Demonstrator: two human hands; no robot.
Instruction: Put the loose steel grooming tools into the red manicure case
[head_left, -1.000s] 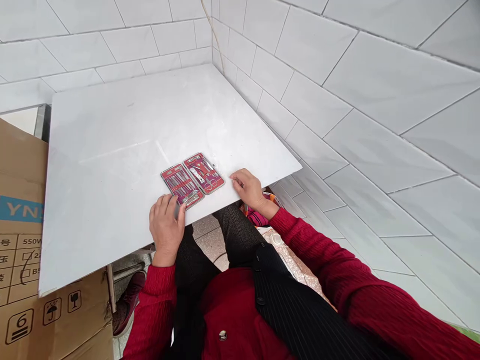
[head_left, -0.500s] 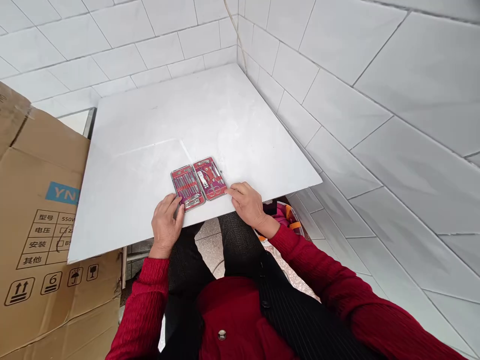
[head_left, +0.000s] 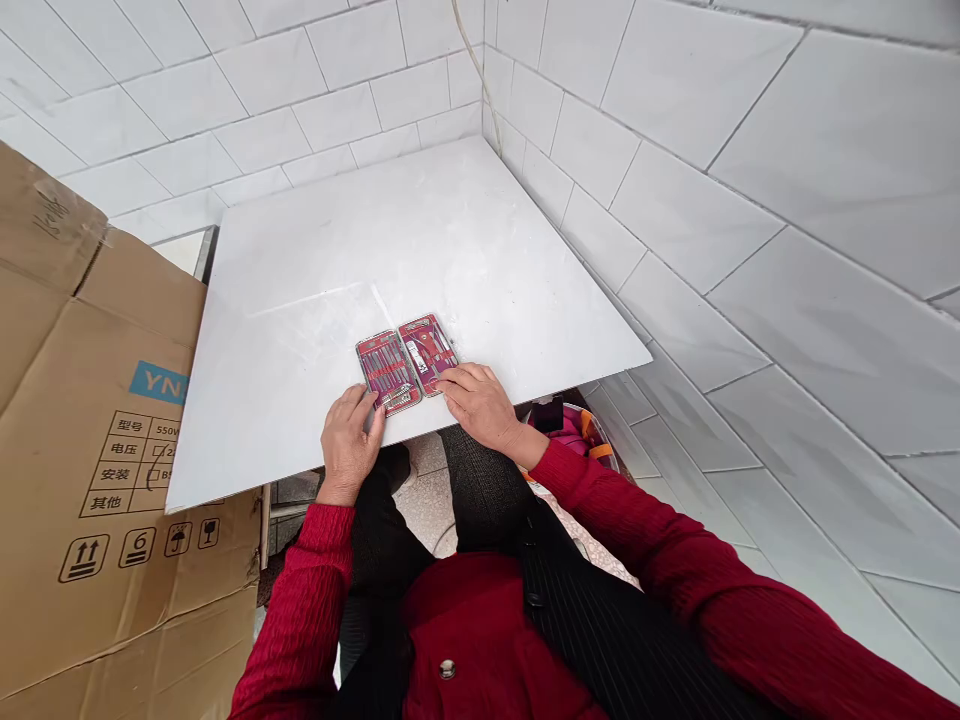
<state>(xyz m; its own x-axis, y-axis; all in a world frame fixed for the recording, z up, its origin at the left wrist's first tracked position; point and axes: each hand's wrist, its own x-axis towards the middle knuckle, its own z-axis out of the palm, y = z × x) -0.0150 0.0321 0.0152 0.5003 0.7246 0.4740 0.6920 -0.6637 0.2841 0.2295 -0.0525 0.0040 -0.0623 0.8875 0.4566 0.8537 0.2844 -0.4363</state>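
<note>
An unfolded manicure set case with a red lining lies near the front edge of the white table. Its left half holds several slim metal tools under a strap; in the right half are a nail clipper and other small tools. My left hand grips the near left corner of the case between thumb and fingers. Over the near right corner lies my right hand, fingers stretched out and tips touching the tools there. Those fingers hide the scissor handles.
A large cardboard box stands against the left side of the white table. Tiled walls meet behind it, with a pale cable in the corner. Below the right edge sits a container with pink and orange things.
My right hand has moved from the right edge of the case inward over its near right part, covering the scissor handles. My left hand stays at the left corner. The view has shifted slightly.
</note>
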